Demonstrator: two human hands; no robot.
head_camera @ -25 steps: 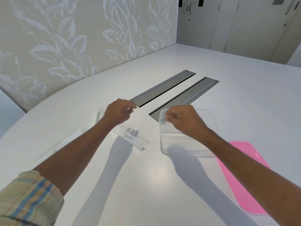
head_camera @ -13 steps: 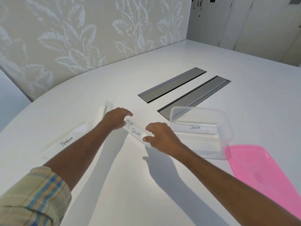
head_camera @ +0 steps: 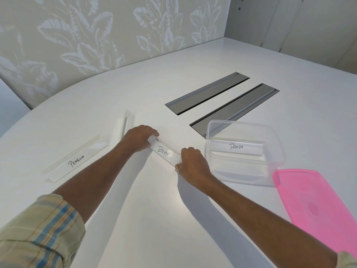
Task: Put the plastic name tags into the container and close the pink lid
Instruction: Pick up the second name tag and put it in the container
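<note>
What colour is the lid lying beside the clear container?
Bright pink; the lid shows plainly at the right of the head view.

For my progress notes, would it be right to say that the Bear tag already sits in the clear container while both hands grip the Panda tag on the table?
Not quite: the names are swapped. The head view shows the Panda tag sitting in the clear container, while the left hand and right hand grip the ends of the Bear tag on the table.
</note>
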